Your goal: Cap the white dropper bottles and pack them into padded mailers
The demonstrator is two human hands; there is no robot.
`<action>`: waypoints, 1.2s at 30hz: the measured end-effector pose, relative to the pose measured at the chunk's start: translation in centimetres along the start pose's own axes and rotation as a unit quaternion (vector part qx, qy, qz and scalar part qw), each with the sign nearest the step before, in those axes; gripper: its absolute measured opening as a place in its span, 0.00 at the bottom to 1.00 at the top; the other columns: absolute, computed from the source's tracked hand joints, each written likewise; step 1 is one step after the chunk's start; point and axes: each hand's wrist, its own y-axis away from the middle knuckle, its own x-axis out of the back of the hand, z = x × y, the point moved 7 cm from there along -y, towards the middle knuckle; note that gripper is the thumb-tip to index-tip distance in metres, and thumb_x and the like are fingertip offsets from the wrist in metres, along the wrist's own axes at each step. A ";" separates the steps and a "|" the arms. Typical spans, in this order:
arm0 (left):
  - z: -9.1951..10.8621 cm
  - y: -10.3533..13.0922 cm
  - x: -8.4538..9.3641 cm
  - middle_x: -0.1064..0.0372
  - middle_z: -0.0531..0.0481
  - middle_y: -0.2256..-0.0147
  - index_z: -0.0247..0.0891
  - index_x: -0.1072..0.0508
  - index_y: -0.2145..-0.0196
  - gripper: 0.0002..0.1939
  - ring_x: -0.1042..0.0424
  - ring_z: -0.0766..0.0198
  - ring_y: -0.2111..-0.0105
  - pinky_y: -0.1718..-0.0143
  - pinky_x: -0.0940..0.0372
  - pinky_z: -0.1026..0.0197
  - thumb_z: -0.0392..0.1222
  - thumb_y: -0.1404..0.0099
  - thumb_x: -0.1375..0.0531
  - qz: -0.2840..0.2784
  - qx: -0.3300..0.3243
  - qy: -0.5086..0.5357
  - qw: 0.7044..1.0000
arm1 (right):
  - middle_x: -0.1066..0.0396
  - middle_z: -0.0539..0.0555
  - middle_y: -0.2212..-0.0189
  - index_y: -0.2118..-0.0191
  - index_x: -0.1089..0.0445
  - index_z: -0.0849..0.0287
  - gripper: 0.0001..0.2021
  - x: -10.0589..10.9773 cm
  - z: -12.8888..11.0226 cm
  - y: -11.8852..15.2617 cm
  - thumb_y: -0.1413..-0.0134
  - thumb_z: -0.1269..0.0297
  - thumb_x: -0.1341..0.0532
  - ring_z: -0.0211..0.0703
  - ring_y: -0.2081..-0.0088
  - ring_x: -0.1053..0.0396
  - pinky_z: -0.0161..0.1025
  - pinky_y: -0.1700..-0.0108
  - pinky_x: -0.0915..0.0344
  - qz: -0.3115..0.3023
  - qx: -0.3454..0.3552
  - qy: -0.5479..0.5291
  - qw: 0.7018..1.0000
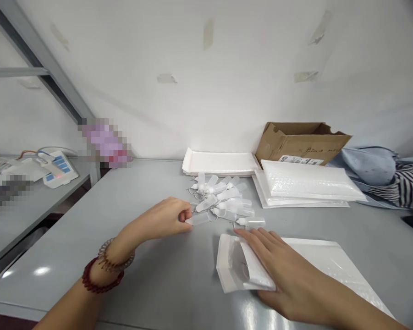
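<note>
My left hand [173,217] pinches the end of a small translucent bottle [201,218] at the near left edge of a pile of similar bottles [223,195] with rings. Below the pile and to its right, my right hand [271,261] grips a white padded envelope [239,263] near its mouth. The envelope's mouth gapes toward the left, and something thin shows faintly inside. One bottle [254,222] lies just beyond my right fingertips. Under my right forearm another part of white bubble packaging [319,256] extends to the right.
Flat white envelopes [222,162] are stacked by the wall. More padded envelopes [305,181] lie before an open cardboard box [299,142]. Folded cloth [371,169] is at the right. A power strip [60,169] sits on the left table, beyond a metal post [68,91].
</note>
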 end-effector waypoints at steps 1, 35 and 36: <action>0.3 0.1 0.0 0.34 0.54 0.74 0.38 0.32 0.74 0.10 0.36 0.65 0.73 0.74 0.45 0.66 0.47 0.44 0.42 -0.012 -0.005 0.004 1.000 | 0.43 0.63 0.42 0.35 0.55 0.62 0.41 0.0 -0.1 0.1 0.59 0.68 0.43 0.59 0.41 0.47 0.58 0.41 0.51 0.003 0.005 0.002 1.000; 10.8 3.2 -6.8 0.32 0.50 0.65 0.37 0.37 0.71 0.09 0.34 0.66 0.66 0.63 0.37 0.68 0.25 0.39 0.49 0.024 -0.333 0.053 0.941 | 0.39 0.62 0.45 0.37 0.51 0.63 0.42 -0.8 -0.4 -0.3 0.65 0.68 0.43 0.59 0.43 0.45 0.56 0.41 0.52 0.043 -0.004 -0.002 0.999; 10.8 3.1 -6.9 0.32 0.51 0.67 0.37 0.37 0.72 0.09 0.34 0.67 0.67 0.64 0.37 0.68 0.25 0.40 0.49 0.006 -0.329 0.075 0.941 | 0.39 0.62 0.45 0.37 0.51 0.63 0.42 -0.8 -0.4 -0.2 0.65 0.69 0.43 0.59 0.43 0.45 0.57 0.41 0.51 0.044 -0.003 0.003 0.999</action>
